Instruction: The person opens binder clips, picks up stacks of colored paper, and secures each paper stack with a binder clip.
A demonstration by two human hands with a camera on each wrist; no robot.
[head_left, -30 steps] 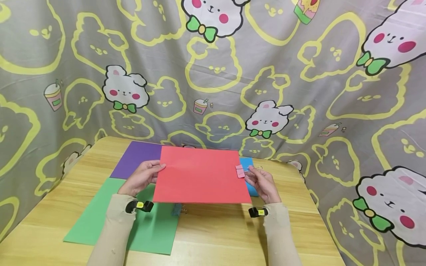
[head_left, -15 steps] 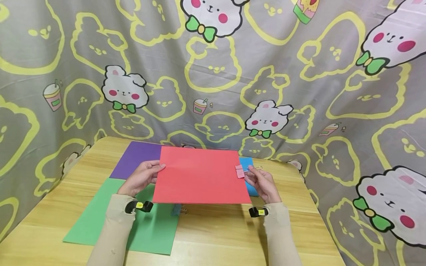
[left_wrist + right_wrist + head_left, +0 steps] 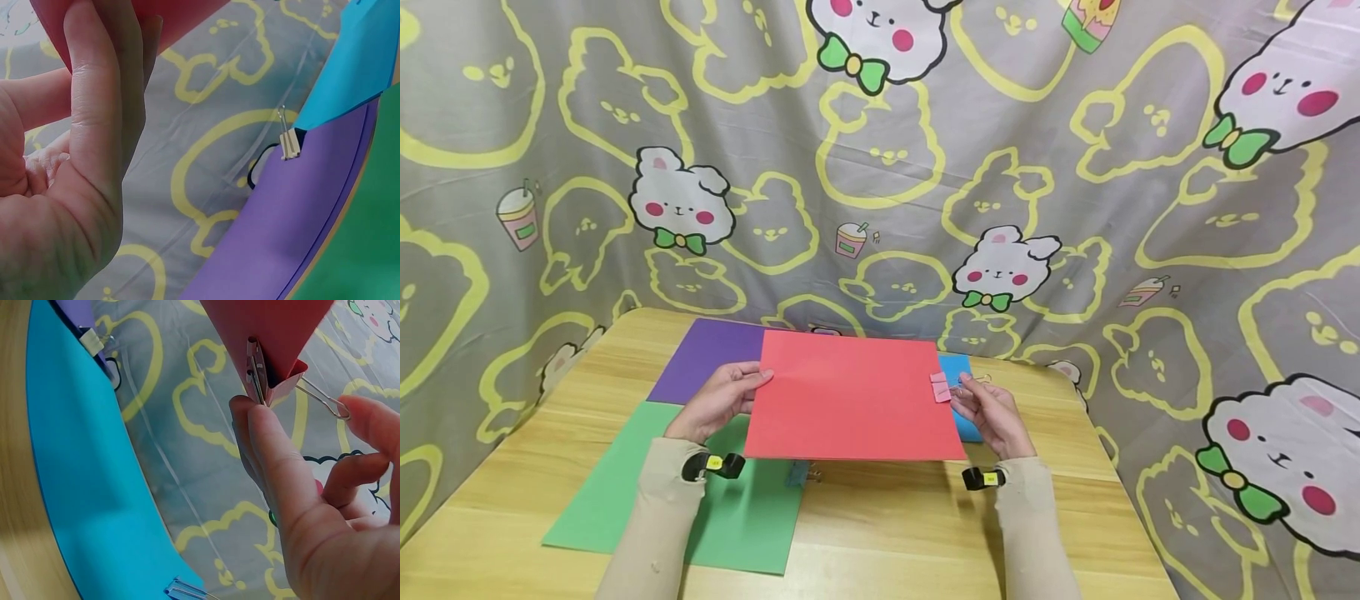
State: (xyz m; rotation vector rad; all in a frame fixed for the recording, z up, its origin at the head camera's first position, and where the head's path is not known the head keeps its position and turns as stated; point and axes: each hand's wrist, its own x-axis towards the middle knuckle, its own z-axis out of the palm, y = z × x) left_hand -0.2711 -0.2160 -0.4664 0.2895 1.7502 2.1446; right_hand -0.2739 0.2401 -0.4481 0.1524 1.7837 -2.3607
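Observation:
A red sheet of paper or stack of sheets (image 3: pixel 853 396) is held up above the table between both hands. My left hand (image 3: pixel 721 400) grips its left edge, thumb on top and fingers underneath. On its right edge sits a pink binder clip (image 3: pixel 940 387). My right hand (image 3: pixel 996 418) has hold of that clip by its wire handles. In the right wrist view, the thumb (image 3: pixel 369 422) touches one wire handle, which sticks out. Fingertips meet the other handle, which lies along the underside of the red paper.
Green paper (image 3: pixel 602 483) lies at the table's left with a blue clip (image 3: pixel 797 473) at its right edge. Purple paper (image 3: pixel 700 358) is behind it, bearing a cream binder clip (image 3: pixel 290 144). Blue paper (image 3: pixel 81 456) lies behind the red. A patterned curtain (image 3: pixel 895 275) hangs behind the table.
Both hands and the red paper stay nearly still. Near the right fingers, a wire handle of the pink clip has shifted slightly.

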